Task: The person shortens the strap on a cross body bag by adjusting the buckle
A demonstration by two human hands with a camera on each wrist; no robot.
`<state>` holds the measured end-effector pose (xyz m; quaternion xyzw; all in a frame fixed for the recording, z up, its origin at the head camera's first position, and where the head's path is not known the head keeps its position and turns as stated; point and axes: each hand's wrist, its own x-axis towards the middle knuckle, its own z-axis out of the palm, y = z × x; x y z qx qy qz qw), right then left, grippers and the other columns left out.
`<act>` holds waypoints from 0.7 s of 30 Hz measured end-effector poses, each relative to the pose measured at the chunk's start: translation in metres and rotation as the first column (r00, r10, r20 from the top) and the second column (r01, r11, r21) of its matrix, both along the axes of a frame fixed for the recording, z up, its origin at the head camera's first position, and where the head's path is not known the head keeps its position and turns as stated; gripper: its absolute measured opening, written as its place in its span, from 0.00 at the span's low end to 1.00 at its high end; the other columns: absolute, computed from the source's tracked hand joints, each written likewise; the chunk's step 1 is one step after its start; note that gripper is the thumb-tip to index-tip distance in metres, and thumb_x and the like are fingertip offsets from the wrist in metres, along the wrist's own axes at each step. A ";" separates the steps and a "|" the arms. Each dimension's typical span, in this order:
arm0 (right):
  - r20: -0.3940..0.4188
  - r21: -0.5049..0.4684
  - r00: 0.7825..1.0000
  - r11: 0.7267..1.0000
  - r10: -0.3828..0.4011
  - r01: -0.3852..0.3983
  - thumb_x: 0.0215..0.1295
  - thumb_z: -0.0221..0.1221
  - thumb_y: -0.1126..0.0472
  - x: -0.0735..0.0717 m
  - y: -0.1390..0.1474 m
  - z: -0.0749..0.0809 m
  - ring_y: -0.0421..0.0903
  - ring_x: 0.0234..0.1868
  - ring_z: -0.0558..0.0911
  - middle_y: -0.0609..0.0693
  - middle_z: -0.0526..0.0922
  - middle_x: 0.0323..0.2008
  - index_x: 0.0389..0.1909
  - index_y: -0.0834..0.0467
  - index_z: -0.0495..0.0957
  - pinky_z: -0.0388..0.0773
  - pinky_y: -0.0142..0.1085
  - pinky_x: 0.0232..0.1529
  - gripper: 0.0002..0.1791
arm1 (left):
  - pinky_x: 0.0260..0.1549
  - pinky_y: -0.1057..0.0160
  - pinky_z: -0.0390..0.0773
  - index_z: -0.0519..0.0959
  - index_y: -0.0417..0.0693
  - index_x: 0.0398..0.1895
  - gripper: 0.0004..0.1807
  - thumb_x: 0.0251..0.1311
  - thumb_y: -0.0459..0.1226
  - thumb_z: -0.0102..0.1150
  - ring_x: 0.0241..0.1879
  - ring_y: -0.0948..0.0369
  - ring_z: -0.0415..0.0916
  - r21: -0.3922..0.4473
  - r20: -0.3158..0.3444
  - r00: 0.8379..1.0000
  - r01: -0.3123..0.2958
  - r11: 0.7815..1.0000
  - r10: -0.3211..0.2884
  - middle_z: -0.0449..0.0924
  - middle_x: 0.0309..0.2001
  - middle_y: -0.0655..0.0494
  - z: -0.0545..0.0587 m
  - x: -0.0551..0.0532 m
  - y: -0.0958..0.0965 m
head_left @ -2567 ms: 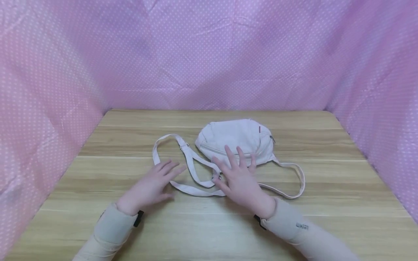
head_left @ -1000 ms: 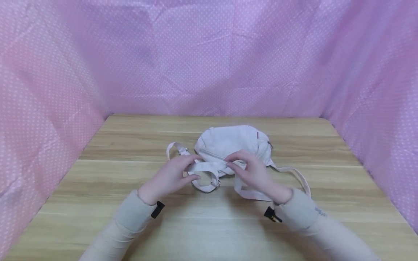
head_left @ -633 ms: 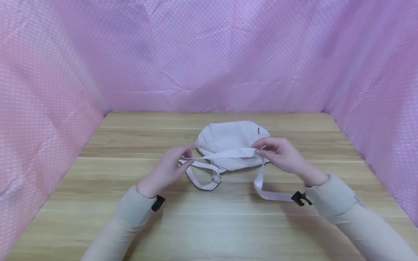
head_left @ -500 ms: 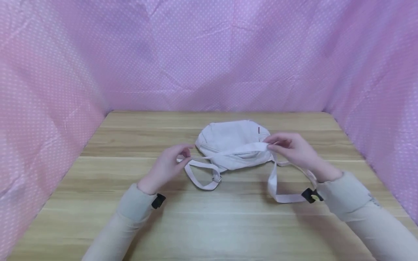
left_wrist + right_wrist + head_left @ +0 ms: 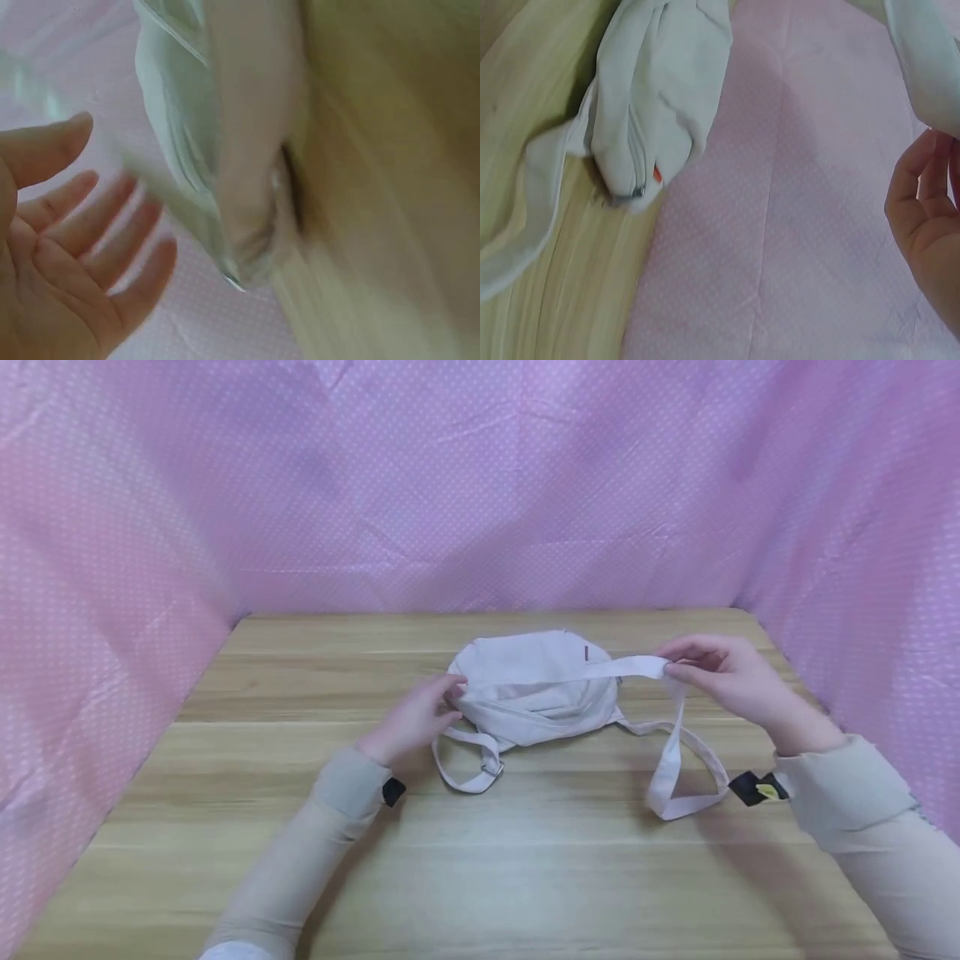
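A white waist bag (image 5: 525, 660) lies on the wooden table, its zipped front facing me. My right hand (image 5: 738, 685) pinches the bag's strap (image 5: 630, 667) between thumb and fingers, raised to the right of the bag. From there one stretch of strap runs left across the bag's front, and another hangs down to a loop on the table. At the bag's left end is my left hand (image 5: 411, 718); the left wrist view shows its fingers (image 5: 142, 285) spread and loosely bent, thumb apart. A smaller strap loop with a metal buckle (image 5: 492, 769) lies just below that hand.
The wooden table (image 5: 480, 877) is bordered at the back and both sides by pink dotted cloth (image 5: 480, 485). In the right wrist view, a zipper pull (image 5: 638, 192) and a small red tab (image 5: 657, 174) show at the bag's end.
From bare spread hands over the straps, both came to hold the strap. My right hand then drew it rightward and up; my left let go and moved to the bag's left end.
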<state>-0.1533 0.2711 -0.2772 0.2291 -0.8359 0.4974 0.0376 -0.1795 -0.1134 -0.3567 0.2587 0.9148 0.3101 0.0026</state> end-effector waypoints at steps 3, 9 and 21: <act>-0.015 -0.001 0.999 1.000 -0.029 0.029 0.58 0.55 0.76 -0.002 0.016 0.003 0.27 0.31 0.80 0.30 0.83 0.31 0.37 0.42 0.81 0.74 0.17 0.34 0.22 | 0.56 0.51 0.72 0.69 0.37 0.57 0.24 0.55 0.29 0.59 0.53 0.49 0.73 -0.001 0.038 0.999 -0.023 1.000 0.023 0.77 0.51 0.42 -0.004 -0.001 -0.002; -0.008 -0.016 0.996 0.996 -0.087 0.087 0.57 0.54 0.79 -0.001 0.043 0.011 0.27 0.29 0.80 0.31 0.83 0.29 0.35 0.44 0.82 0.73 0.17 0.34 0.24 | 0.59 0.50 0.69 0.65 0.36 0.62 0.29 0.55 0.29 0.59 0.57 0.46 0.69 -0.009 0.029 0.998 -0.062 0.998 0.063 0.71 0.58 0.38 -0.003 -0.011 0.006; 0.034 0.143 0.943 0.936 -0.330 0.323 0.62 0.56 0.68 -0.003 0.082 0.017 0.28 0.26 0.76 0.28 0.81 0.26 0.38 0.41 0.81 0.68 0.20 0.27 0.15 | 0.43 0.57 0.79 0.79 0.35 0.40 0.09 0.54 0.27 0.57 0.39 0.52 0.79 0.043 0.114 0.988 -0.112 0.993 0.106 0.82 0.37 0.43 -0.008 -0.017 0.006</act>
